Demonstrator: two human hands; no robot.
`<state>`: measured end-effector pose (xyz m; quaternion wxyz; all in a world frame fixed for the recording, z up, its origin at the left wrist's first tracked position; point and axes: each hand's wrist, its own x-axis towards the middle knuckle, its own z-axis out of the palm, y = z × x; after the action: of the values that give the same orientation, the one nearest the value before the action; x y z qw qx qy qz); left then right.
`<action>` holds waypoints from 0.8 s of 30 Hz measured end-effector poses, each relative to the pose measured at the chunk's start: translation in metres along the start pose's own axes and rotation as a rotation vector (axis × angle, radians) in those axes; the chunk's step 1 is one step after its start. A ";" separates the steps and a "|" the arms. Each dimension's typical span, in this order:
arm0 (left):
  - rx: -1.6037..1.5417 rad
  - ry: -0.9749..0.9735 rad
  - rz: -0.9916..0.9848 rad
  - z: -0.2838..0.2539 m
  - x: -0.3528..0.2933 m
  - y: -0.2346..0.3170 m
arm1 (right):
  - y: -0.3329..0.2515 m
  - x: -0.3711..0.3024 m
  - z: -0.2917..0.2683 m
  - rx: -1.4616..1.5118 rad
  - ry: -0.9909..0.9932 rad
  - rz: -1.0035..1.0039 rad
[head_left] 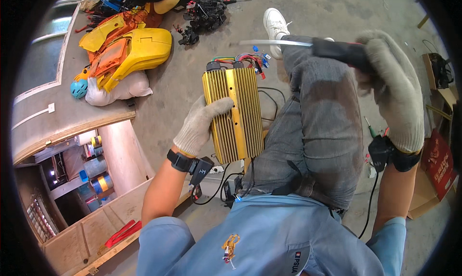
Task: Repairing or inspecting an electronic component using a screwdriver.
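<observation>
Gripping the gold finned box (245,117) by its left edge, thumb across its front, the left hand (196,127) holds it beside the gray trousers (329,127); the right hand (392,81), raised and blurred, curls around a black-handled tool (337,53) pointing left.

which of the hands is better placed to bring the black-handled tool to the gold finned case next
Right, most likely: the right hand holds the black-handled tool, its metal shaft pointing left. The left hand grips the gold finned case by its left side, so it seems better kept for steadying.
</observation>
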<state>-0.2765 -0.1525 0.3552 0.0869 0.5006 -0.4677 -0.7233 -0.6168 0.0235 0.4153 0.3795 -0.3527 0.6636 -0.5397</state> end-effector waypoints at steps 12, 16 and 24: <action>0.141 -0.106 0.077 0.030 -0.018 0.053 | 0.032 -0.014 0.007 0.630 -0.192 0.107; 0.153 -0.110 0.121 0.040 -0.026 0.069 | 0.026 -0.006 0.005 0.248 -0.133 -0.097; 0.251 -0.328 0.224 0.089 -0.036 0.117 | -0.002 0.004 -0.002 0.067 -0.170 0.084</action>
<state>-0.3709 -0.1423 0.4727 0.0266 0.3283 -0.6146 -0.7168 -0.6205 0.0209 0.4170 0.4682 -0.3562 0.6246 -0.5136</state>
